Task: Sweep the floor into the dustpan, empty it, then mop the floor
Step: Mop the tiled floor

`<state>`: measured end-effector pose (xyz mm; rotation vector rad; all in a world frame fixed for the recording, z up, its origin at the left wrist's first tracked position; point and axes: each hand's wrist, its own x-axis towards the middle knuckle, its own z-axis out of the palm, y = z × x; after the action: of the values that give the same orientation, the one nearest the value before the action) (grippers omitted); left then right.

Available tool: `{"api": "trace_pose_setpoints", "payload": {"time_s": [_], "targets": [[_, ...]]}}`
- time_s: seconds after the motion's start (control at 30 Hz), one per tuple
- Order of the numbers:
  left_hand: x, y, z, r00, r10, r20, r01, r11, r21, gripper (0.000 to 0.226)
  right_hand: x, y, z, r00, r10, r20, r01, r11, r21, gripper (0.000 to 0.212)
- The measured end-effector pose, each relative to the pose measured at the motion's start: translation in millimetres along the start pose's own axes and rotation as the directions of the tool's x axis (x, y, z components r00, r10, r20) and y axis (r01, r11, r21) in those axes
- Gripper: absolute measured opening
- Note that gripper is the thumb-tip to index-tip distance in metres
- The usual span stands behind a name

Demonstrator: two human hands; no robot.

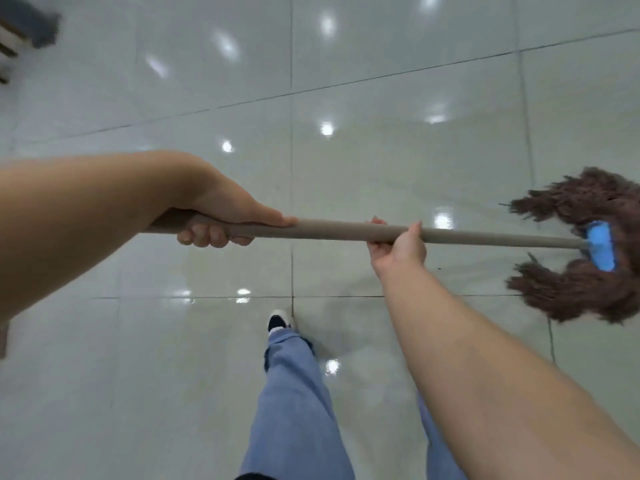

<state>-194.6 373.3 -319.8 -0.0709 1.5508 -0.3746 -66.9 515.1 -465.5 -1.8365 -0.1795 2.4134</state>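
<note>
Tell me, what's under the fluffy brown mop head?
Shiny pale floor tiles lie all around the mop head. Its brown strands cover the floor directly beneath, so any dirt or wetness there stays hidden.

A: How is the light?
B: Bright and even from overhead; white ceiling-lamp glare spots dot the glossy tiled floor (381, 161).
A: Sharp?
B: Not everywhere. The mop head (595, 251) is motion-blurred, the dark furniture (31, 26) at the top-left corner smeared, and grout lines bow from wide-angle distortion.
</note>
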Motion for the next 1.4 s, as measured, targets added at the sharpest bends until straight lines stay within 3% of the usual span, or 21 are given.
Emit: {"api": "trace_pose_setpoints", "payload": {"time_s": [0.2,0.33,0.47,0.6,0.7,0.83,1.0,1.2,1.3,1.4], "targets": [[-19.3,311.8,46.8,0.972,0.234,0.024,-0.235,0.967,0.095,0.069,45.5,-274.1,-124.4,0.951,-0.213,-0.222,0.226,0.974,0.033,0.038],[-33.8,477.9,118.4,0.899,0.438,0.029,-0.438,0.894,0.097,0.061,48.6,-387.5,-206.3,0.901,-0.294,-0.319,0.341,0.935,0.102,0.035],[-51.0,544.2,164.6,0.831,0.548,0.093,-0.55,0.835,-0.007,0.049,40.4,-443.1,-258.9,0.882,-0.33,-0.337,0.408,0.892,0.193,0.024],[-39.9,532.3,173.5,0.842,0.527,0.111,-0.534,0.845,0.04,0.056,40.2,-435.5,-272.8,0.916,-0.278,-0.288,0.337,0.924,0.181,0.031],[-14.5,487.3,164.4,0.878,0.464,0.117,-0.468,0.884,0.005,0.062,46.2,-386.3,-256.3,0.939,-0.238,-0.25,0.278,0.95,0.141,0.031],[34.3,363.6,145.4,0.923,0.364,0.124,-0.363,0.931,-0.031,0.065,43.2,-273.0,-216.2,0.978,-0.114,-0.173,0.121,0.992,0.032,0.034],[92.6,131.6,137.0,0.961,0.268,0.064,-0.264,0.962,-0.062,0.068,15.0,-72.0,-153.7,0.982,0.154,-0.107,-0.164,0.982,-0.093,0.045],[116.5,-203.5,123.4,0.997,0.074,-0.025,-0.077,0.99,-0.118,0.065,-53.5,216.8,-52.1,0.881,0.474,0.003,-0.449,0.837,-0.313,0.045],[111.8,-326.9,129.0,1.0,-0.01,-0.013,0.008,0.987,-0.16,0.068,-85.3,330.9,-17.3,0.837,0.546,0.029,-0.513,0.803,-0.303,0.041],[94.7,-430.4,145.2,0.991,-0.101,0.088,0.121,0.959,-0.257,0.074,-124.6,432.3,9.9,0.875,0.481,-0.055,-0.483,0.862,-0.155,0.034]]}}
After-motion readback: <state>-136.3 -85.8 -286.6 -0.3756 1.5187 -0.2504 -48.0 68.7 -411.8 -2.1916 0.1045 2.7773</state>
